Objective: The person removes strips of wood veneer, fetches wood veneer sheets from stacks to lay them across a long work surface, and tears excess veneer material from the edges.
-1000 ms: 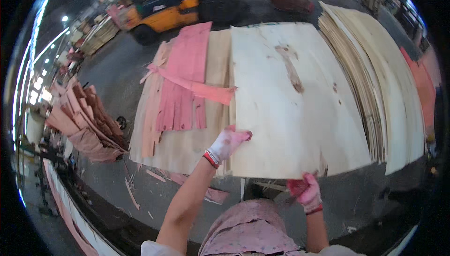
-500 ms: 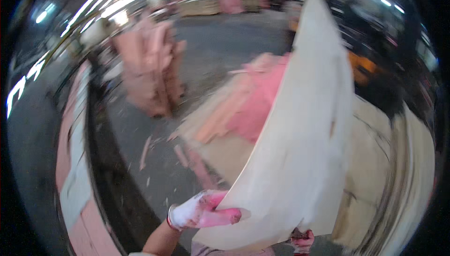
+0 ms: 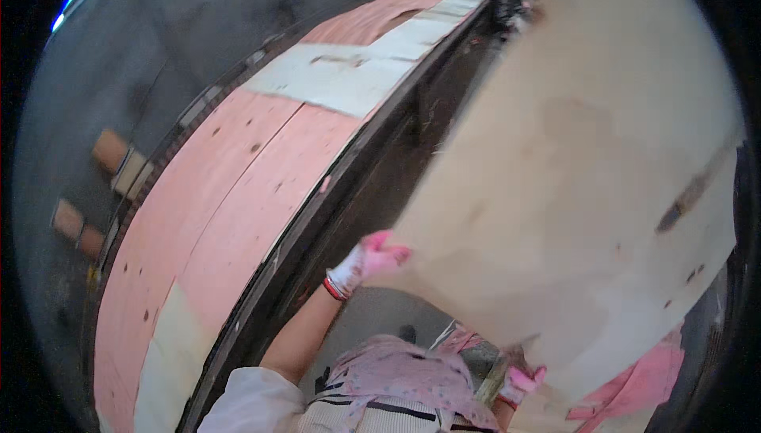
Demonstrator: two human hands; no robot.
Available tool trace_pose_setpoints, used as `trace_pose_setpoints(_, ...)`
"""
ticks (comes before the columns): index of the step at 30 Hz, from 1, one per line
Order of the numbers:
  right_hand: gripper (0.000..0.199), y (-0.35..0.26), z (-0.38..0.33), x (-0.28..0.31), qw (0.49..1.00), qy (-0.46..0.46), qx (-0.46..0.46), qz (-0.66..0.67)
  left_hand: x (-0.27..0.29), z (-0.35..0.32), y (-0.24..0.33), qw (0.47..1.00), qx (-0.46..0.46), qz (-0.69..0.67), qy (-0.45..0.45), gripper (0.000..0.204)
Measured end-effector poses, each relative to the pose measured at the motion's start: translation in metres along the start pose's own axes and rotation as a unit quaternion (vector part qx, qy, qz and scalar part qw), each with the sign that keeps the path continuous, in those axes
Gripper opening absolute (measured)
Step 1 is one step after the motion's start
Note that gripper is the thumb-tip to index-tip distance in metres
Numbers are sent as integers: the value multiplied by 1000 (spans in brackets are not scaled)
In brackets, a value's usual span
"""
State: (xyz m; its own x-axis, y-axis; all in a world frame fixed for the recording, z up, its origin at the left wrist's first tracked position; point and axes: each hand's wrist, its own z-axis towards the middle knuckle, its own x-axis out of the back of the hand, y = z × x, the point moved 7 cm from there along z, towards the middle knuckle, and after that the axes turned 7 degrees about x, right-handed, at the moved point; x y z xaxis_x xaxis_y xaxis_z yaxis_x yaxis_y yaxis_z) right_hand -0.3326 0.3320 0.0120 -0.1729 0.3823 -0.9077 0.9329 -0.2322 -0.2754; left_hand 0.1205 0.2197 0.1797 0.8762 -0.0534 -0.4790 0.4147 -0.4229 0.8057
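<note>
A large, pale wood veneer sheet (image 3: 547, 219) with brown knots and a dark streak fills the right half of the view, and I hold it along its near edge. My left hand (image 3: 371, 260), in a white glove stained pink, is closed on the sheet's near left corner, with the thumb on top. Lower right, my right hand (image 3: 519, 384), gloved the same way, grips the near edge, its fingers partly hidden under the sheet. Left of the sheet runs a long table (image 3: 317, 187) covered with pink veneer (image 3: 230, 171) and whitish pieces (image 3: 325, 72).
Pink sheets (image 3: 634, 381) lie low at the right, partly beneath the sheet I hold. On the floor beyond the table stand small brown blocks (image 3: 111, 151). A dark gap (image 3: 396, 147) separates the table from my sheet.
My view has swung left and downward, so the long table now takes up the left side. The veneer sheet has come round with both hands and tipped from steep to flatter.
</note>
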Motion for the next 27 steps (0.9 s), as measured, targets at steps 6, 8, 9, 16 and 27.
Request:
trace_pose_setpoints(6, 57, 149, 99, -96, 983, -128, -95, -92, 184, -73, 15, 917, -71, 113, 376, 29)
trace_pose_setpoints(8, 53, 161, 115, -79, 978, -111, -128, -124, 197, -107, -48, 889, -29, 81, 450, 33)
trace_pose_setpoints(9, 50, 179, 124, -78, 974, -100, -147, -140, 202, -123, -64, 882, -46, 45, 467, 34)
trace_pose_setpoints(16, 42, 341, 210, -170, 905, -98, -313, -271, 247, -172, -195, 763, -160, -209, 590, 30)
trace_pose_setpoints(27, 42, 621, 231, -321, 815, -139, -518, -220, 279, -152, -96, 593, -317, -368, 642, 22)
